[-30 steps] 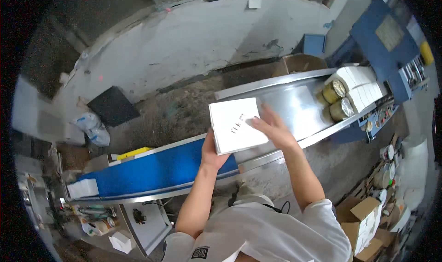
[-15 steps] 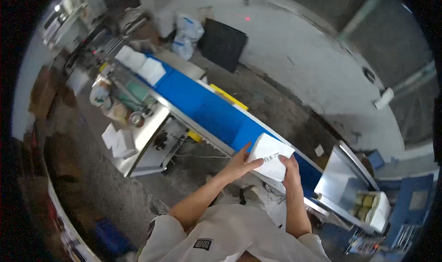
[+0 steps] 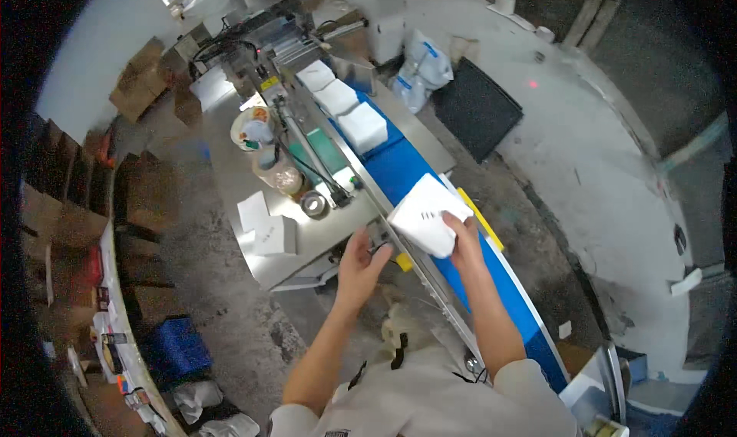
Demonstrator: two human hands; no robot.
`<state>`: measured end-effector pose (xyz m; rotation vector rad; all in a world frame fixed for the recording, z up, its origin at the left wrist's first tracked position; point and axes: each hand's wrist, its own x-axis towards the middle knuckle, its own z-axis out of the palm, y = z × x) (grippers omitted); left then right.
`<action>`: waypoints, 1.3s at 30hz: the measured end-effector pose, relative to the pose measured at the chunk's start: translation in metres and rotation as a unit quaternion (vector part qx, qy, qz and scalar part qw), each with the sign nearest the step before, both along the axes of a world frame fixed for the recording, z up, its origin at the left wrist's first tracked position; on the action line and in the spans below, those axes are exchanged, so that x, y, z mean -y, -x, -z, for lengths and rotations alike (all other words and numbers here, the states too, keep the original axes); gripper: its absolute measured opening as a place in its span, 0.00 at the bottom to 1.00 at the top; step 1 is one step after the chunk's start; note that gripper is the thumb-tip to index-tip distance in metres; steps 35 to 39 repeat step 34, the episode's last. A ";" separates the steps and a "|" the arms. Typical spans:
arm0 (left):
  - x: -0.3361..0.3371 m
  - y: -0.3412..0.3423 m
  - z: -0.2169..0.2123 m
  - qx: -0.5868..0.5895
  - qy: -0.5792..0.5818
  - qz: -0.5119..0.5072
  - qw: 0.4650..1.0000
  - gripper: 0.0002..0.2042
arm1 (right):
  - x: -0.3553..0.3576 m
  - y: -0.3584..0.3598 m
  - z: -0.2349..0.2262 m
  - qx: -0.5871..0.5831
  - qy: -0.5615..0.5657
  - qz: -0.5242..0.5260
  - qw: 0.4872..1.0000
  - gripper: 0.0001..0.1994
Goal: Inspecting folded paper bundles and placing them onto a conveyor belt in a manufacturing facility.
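My right hand [image 3: 463,241] grips the right-hand edge of a white, squarish packet [image 3: 424,208] with dark print on its top. The packet is tilted over the blue conveyor belt [image 3: 398,168]; whether it touches the belt I cannot tell. My left hand [image 3: 361,268] is empty, its thumb and fingers apart, near the corner of the metal table. Several similar white packets [image 3: 363,125] lie in a row farther up the belt.
The metal table [image 3: 265,268] left of the belt carries a white box-shaped packet [image 3: 275,236], a roll of tape [image 3: 313,204] and jars. A black panel [image 3: 477,108] leans at the wall. A blue crate [image 3: 178,346] and cardboard boxes [image 3: 142,76] stand at left.
My left hand has let go of the packet and moved away to the left. The right hand still holds it. The view has turned left, showing more of the table and the row of packets.
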<state>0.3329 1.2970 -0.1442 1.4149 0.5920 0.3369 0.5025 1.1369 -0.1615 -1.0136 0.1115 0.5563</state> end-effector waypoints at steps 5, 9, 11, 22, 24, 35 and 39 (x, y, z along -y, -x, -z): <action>-0.035 0.045 0.039 -0.127 0.051 -0.065 0.988 0.33 | -0.111 -0.091 0.090 -0.051 -0.066 0.060 0.995 0.38; -0.036 0.088 0.090 -0.240 -0.007 -0.060 0.969 0.36 | -0.168 -0.127 0.152 -0.094 -0.030 0.081 0.992 0.45; -0.020 0.083 0.086 -0.257 0.004 -0.097 0.962 0.33 | -0.178 -0.137 0.175 -0.093 -0.018 0.103 0.990 0.46; -0.015 0.054 0.096 -0.338 0.038 0.001 0.940 0.37 | -0.191 -0.154 0.196 -0.036 0.257 0.076 0.963 0.46; -0.013 0.068 0.113 -0.311 0.071 -0.049 0.947 0.37 | -0.184 -0.156 0.183 0.016 0.277 0.053 0.959 0.42; -0.027 0.092 0.118 -0.315 0.097 -0.077 0.941 0.38 | -0.251 -0.195 0.095 0.694 0.441 -0.157 0.547 0.32; -0.027 0.092 0.118 -0.315 0.097 -0.077 0.941 0.38 | -0.251 -0.195 0.095 0.694 0.441 -0.157 0.547 0.32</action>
